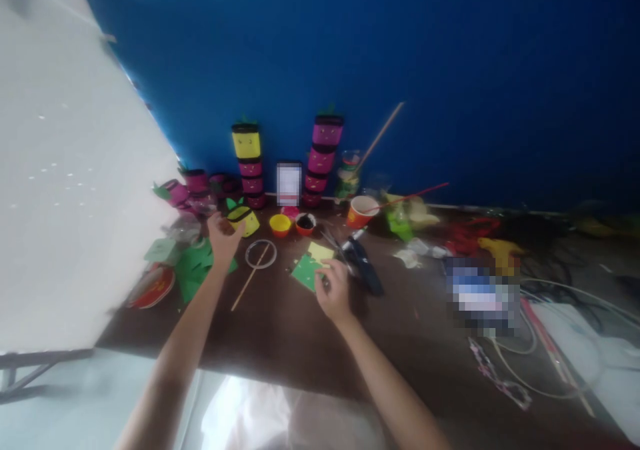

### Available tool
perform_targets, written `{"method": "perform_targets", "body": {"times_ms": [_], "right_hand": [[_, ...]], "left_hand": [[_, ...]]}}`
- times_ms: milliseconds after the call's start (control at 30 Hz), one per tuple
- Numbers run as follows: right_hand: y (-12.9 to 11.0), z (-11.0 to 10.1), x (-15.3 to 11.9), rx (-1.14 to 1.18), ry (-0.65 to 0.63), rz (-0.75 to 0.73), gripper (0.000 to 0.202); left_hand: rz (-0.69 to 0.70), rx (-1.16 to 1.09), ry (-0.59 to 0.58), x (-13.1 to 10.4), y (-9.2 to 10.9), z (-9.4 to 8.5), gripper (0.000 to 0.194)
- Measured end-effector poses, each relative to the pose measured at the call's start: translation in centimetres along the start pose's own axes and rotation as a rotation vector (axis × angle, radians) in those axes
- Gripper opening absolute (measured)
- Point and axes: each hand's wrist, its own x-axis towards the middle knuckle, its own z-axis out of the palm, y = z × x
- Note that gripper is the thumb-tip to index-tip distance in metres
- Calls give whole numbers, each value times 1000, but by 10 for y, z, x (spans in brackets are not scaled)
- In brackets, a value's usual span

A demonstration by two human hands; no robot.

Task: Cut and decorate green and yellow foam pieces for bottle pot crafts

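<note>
At the left, my left hand [225,239] has its thumb and fingers apart beside a small yellow paper cup figure [247,222] with a dark rim and green leaves. The thumb overlaps the cup's lower edge; whether it touches is unclear. My right hand [334,293] rests over a green paper sheet [305,273], fingers curled and thumb tip against a finger. Anything pinched there is too small to make out. A pale yellow paper piece [320,253] lies on the green sheet, with tiny white bits around. Between the hands are a tape roll [274,259] and a thin wooden stick [243,291].
Behind stand stacks of purple [320,162] and yellow [247,145] cup figures and a phone [289,185]. A yellow cup [280,225], a cup of dark stuff [305,223], scissors [333,240] and a red paper cup [361,213] sit nearby. Cables [530,377] lie right.
</note>
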Motion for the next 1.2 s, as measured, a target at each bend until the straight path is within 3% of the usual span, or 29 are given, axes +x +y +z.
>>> {"method": "perform_targets", "body": {"times_ms": [233, 400, 567, 733, 1067, 1200], "right_hand": [[2, 4, -3, 38, -39, 8, 6], [1, 2, -2, 50, -42, 26, 7], [1, 2, -1, 64, -51, 29, 7], [1, 2, -1, 75, -72, 40, 7], [1, 3, 0, 83, -71, 32, 8], [2, 3, -1, 78, -75, 38, 9]], "left_hand": [[164, 209, -32, 27, -39, 12, 69], [157, 235, -97, 37, -53, 18, 74], [159, 169, -227, 37, -45, 10, 94], [162, 252, -329, 36, -40, 4, 113], [175, 389, -184, 37, -34, 13, 107], [222, 420, -182, 31, -24, 10, 110]]}}
